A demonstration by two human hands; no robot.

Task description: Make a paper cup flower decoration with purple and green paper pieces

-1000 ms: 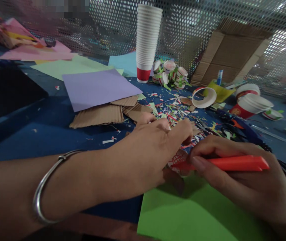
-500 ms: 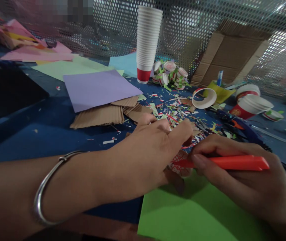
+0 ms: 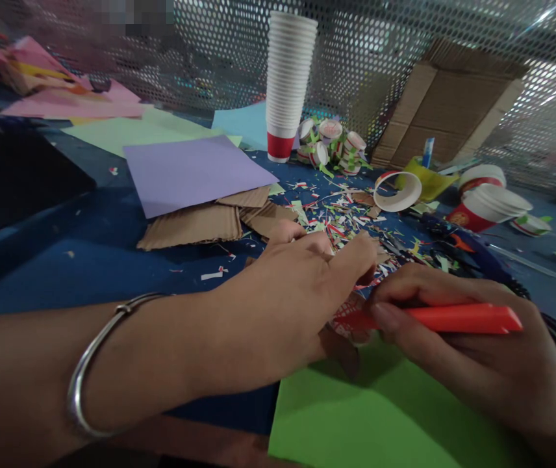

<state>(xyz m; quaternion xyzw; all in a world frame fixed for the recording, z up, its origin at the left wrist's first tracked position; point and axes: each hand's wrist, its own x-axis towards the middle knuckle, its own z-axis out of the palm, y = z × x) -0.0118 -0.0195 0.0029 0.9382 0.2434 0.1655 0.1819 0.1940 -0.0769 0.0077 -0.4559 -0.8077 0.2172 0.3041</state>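
Note:
A red marker (image 3: 467, 319) is pinched in my right hand (image 3: 482, 370), its tip against a small round pale piece (image 3: 354, 304) with red criss-cross lines on it. My left hand (image 3: 278, 299) is closed around that piece, steadying it from the left; its fingers hide most of the rim. Both hands are close together above a bright green sheet of paper (image 3: 385, 416). Scraps of cut paper (image 3: 336, 227) lie just beyond my fingers.
A tall stack of paper cups (image 3: 290, 84) stands at the back, beside small decorated cup bottoms (image 3: 329, 130). Purple paper (image 3: 195, 172) rests over cardboard pieces (image 3: 193, 227) at left. A cut cup ring (image 3: 399, 195) and tipped cups (image 3: 490, 205) are on the right.
The marker's tip has shifted very slightly over the round piece, and the right hand with it. My left hand keeps its hold almost unmoved.

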